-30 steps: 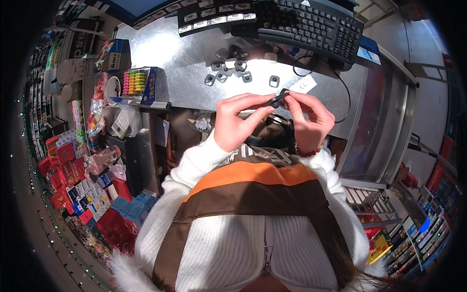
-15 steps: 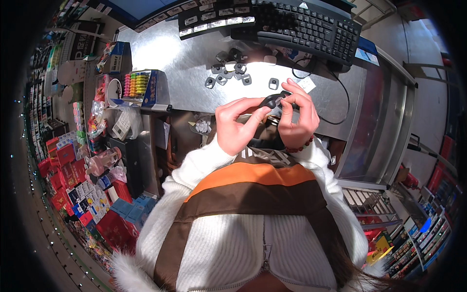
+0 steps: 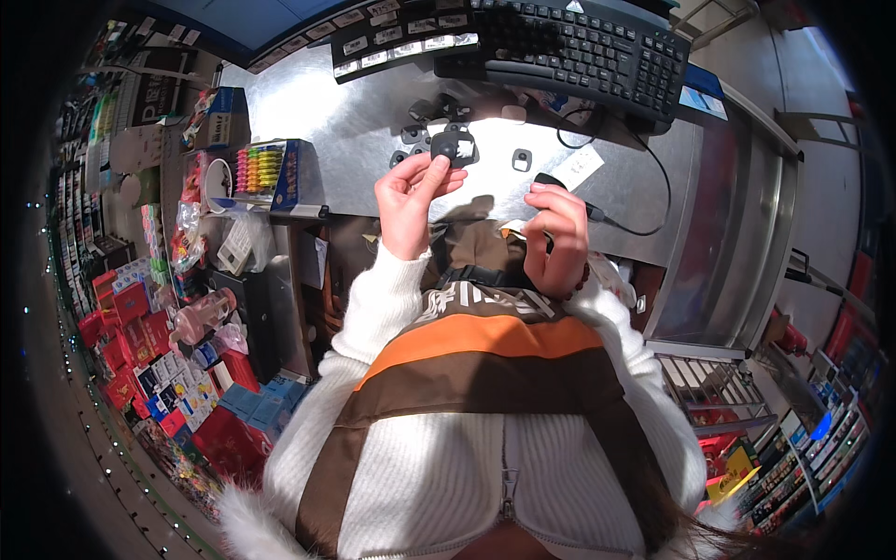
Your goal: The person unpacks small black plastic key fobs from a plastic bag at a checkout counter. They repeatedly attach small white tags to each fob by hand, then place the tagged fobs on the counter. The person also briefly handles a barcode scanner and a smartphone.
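My left hand (image 3: 411,201) pinches a small black rounded tag-like piece (image 3: 449,145) between thumb and fingers, just above the near side of a loose pile. That pile holds several similar black pieces (image 3: 412,133), some with a pale face. My right hand (image 3: 558,233) is closed around a black corded device (image 3: 548,179). The device's tip sticks out past the fingers, and most of its body is hidden. From beside that hand a thin black cable (image 3: 668,191) loops over the counter. One more black-and-white piece (image 3: 522,160) lies alone between the hands.
A black keyboard (image 3: 597,61) and a dark rack of labelled packs (image 3: 406,39) stand along the back of the steel counter (image 3: 345,168). A white paper slip (image 3: 581,166) lies near my right hand. At the left are a box of colourful rolls (image 3: 261,168) and a clear bag (image 3: 245,241).
My hands were together over the black device and have parted. The left has moved left and forward to the pile with a black piece; the right has drawn slightly back, still gripping the device.
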A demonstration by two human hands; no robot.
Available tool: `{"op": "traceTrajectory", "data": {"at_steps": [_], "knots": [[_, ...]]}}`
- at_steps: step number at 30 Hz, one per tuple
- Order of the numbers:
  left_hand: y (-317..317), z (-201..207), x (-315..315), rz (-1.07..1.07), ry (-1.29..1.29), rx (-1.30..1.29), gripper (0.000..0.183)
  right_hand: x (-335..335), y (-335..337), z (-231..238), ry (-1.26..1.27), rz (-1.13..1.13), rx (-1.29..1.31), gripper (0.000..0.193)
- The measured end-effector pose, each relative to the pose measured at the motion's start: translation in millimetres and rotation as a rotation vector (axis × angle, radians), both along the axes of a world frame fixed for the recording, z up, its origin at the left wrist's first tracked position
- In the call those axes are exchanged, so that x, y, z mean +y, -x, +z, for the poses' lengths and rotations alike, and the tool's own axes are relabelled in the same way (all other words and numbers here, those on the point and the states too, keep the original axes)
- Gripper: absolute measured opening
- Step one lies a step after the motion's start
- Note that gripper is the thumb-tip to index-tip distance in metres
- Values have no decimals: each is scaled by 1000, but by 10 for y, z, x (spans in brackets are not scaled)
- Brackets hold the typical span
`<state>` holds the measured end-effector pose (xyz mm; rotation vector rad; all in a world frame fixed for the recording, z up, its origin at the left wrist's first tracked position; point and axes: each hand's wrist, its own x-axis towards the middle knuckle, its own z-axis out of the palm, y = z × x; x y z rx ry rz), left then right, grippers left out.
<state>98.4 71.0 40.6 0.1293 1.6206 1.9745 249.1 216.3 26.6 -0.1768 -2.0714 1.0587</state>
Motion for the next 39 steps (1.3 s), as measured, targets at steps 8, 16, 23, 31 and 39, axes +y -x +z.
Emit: {"op": "traceTrajectory", "data": {"at_steps": [8, 16, 23, 31, 39], "knots": [[297, -819, 40, -176, 142, -226, 22, 1115, -87, -1716, 212, -503, -876, 26], [346, -1336, 14, -258, 154, -95, 25, 1296, -183, -2023, 15, -681, -1011, 43], [513, -2133, 170, -79, 334, -65, 34, 988, 366, -1817, 178, -100, -832, 36], [291, -1885, 220, -159, 632, 399, 35, 947, 745, -1902, 127, 157, -1001, 42], [177, -1341, 356, -462, 28, -371, 42, 669, 556, -1207, 666, 341, -584, 36]]}}
